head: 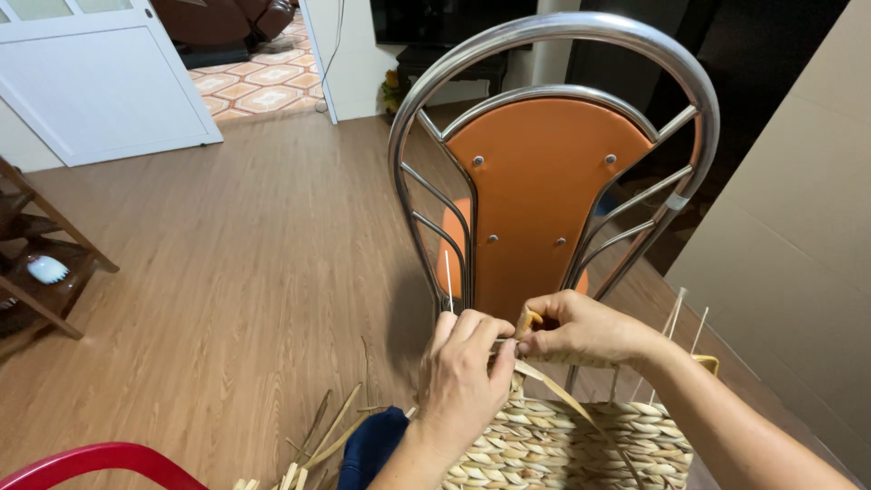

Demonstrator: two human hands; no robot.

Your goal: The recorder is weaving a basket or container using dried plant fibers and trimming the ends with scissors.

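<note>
We pinch a flat strand (544, 377) w/ both hands at the basket (581, 445) rim: left hand (464, 381) and right hand (581, 328) both closed on it. Strand looks light, bendy, prob. brittle, so grip near the weave.

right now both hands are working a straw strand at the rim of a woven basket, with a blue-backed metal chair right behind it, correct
Not quite: the chair has an orange back, not blue, as the head view shows. The rest holds: the left hand and the right hand pinch a straw strand at the rim of the woven basket, and the metal-framed chair stands right behind it.
</note>
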